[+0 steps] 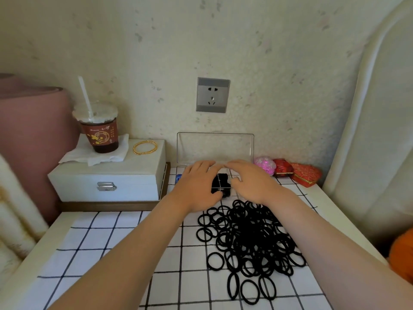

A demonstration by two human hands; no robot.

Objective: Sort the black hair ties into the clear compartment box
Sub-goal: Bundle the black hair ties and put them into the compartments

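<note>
A big loose pile of black hair ties (250, 238) lies on the checked cloth in front of me. Behind it stands the clear compartment box (225, 168), its lid (214, 148) upright against the wall. A clump of black hair ties (221, 182) fills the middle compartments. My left hand (196, 184) lies palm down over the box's left part, with its thumb touching the clump. On the right part rests my right hand (252, 182), also palm down, fingertips near the back edge. Neither hand visibly grips anything. Both hands hide most of the compartments.
A white latched case (107, 177) stands to the left with a drink cup (99, 128) on a napkin and a gold bangle (145, 147). Right of the box lie a pink sequin ball (264, 164) and red brocade boxes (297, 172). A wall socket (213, 95) sits above.
</note>
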